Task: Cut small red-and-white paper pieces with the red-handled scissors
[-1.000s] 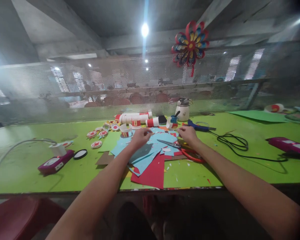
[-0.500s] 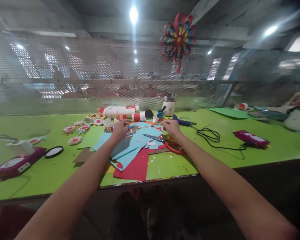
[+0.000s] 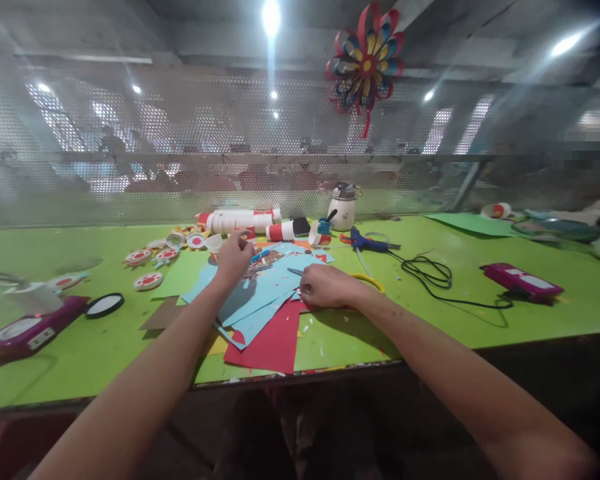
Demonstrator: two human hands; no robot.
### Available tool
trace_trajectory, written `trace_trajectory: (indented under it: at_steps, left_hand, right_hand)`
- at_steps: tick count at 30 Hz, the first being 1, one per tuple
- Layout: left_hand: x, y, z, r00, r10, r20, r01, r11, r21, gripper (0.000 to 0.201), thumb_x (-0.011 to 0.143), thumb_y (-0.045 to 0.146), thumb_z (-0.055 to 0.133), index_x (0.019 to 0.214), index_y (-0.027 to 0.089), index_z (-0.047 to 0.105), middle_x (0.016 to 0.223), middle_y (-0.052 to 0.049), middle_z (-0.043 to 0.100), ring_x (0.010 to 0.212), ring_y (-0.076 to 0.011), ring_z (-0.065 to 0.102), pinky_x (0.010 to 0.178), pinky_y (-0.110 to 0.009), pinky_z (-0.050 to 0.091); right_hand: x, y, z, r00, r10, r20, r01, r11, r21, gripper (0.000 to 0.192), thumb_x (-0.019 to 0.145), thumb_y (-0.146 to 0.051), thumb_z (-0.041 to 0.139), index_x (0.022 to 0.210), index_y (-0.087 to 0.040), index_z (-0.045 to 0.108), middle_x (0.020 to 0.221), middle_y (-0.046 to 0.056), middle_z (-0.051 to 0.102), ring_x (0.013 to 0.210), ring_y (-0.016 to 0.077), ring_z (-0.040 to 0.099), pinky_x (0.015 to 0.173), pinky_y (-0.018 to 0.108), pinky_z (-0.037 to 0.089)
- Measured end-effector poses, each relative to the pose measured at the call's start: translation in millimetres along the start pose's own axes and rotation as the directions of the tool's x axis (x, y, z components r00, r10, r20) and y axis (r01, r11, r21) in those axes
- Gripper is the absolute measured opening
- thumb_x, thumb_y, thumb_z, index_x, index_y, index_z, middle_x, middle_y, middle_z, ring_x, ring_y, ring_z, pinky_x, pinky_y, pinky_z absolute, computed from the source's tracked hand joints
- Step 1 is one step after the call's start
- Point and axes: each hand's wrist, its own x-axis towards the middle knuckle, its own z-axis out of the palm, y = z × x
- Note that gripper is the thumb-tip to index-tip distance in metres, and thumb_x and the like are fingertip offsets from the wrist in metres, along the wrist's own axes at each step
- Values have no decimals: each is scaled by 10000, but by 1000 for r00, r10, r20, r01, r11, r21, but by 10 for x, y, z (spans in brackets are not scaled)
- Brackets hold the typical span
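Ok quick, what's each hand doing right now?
Left hand: closed, pinching something small; cannot tell what.
Right hand: curled over the scissors on the blue paper.

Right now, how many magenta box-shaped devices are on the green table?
2. One magenta device sits at the table's near left, beside a black-rimmed round lens. The other magenta device lies on the right, past the black cable. None else shows.
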Motion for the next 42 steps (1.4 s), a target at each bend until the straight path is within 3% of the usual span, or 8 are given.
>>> trace_trajectory:
  at_steps: [10, 15, 19, 22, 25, 31, 38, 42]
  left_hand:
    - [-11, 50, -12, 1000, -10, 1, 10, 998, -66, 370, 685, 199, 515, 1035, 152, 626, 621, 6, 615, 619, -165, 579, 641, -278, 433]
    - [29, 78, -98, 996, -89, -11, 85, 975, -206, 382, 679, 208, 521, 1045, 139, 605, 616, 13, 607, 559, -144, 572, 589, -267, 456]
    - [-24, 189, -106, 982, -152, 116, 185, 913, -365, 333, 687, 226, 520, 991, 116, 603, 629, -1, 612, 594, -144, 590, 594, -269, 480]
    - [-122, 315, -68, 926, -143, 351, 301, 839, -453, 263, 685, 249, 567, 902, 116, 628, 649, -33, 639, 624, -152, 615, 624, -288, 500]
    - [-230, 421, -30, 819, -93, 567, 420, 770, -481, 227, 688, 279, 608, 842, 119, 652, 696, -76, 666, 658, -171, 636, 624, -302, 504]
    - [-350, 568, -43, 696, -42, 717, 531, 702, -474, 184, 715, 313, 627, 727, 132, 655, 746, -82, 668, 719, -170, 631, 624, -275, 478]
    - [-430, 635, 21, 773, -57, 632, 406, 810, -424, 136, 693, 268, 631, 647, 140, 626, 581, -35, 620, 564, -147, 565, 536, -275, 448]
    - [-418, 622, 23, 787, -83, 611, 447, 760, -472, 138, 686, 259, 631, 620, 154, 572, 581, -28, 616, 567, -160, 602, 513, -275, 457]
  right_hand:
    - [56, 9, 176, 999, 24, 33, -23, 999, -46, 230, 913, -253, 561, 1115, -147, 589, 1134, 88, 613, 939, 213, 625, 795, 402, 518]
    - [9, 96, 62, 1000, 9, -21, -6, 988, 156, 220, 913, -254, 560, 1105, -152, 592, 1117, 77, 621, 920, 207, 630, 783, 401, 522]
    - [-31, 232, -82, 994, 28, -108, 22, 899, 437, 195, 921, -265, 546, 1063, -145, 605, 1039, 55, 646, 849, 187, 646, 733, 373, 536]
    - [2, 249, -65, 988, 73, -140, 35, 763, 645, 197, 931, -272, 533, 1057, -135, 599, 972, 45, 657, 761, 160, 655, 667, 335, 550]
    - [61, 193, 25, 982, 124, -141, 35, 620, 783, 206, 934, -276, 528, 1070, -134, 590, 958, 43, 656, 735, 153, 654, 644, 323, 553]
    - [123, 159, 158, 970, 186, -153, 51, 464, 885, 222, 925, -267, 543, 1104, -142, 579, 1027, 57, 641, 795, 171, 652, 671, 342, 552]
    - [143, 38, 241, 960, 239, -145, 11, 486, 874, 207, 924, -258, 545, 1089, -139, 586, 1006, 52, 646, 773, 163, 653, 650, 327, 555]
    - [85, 92, 137, 938, 312, -154, -56, 573, 817, 169, 923, -259, 545, 1020, -138, 615, 964, 40, 659, 756, 157, 651, 658, 324, 549]
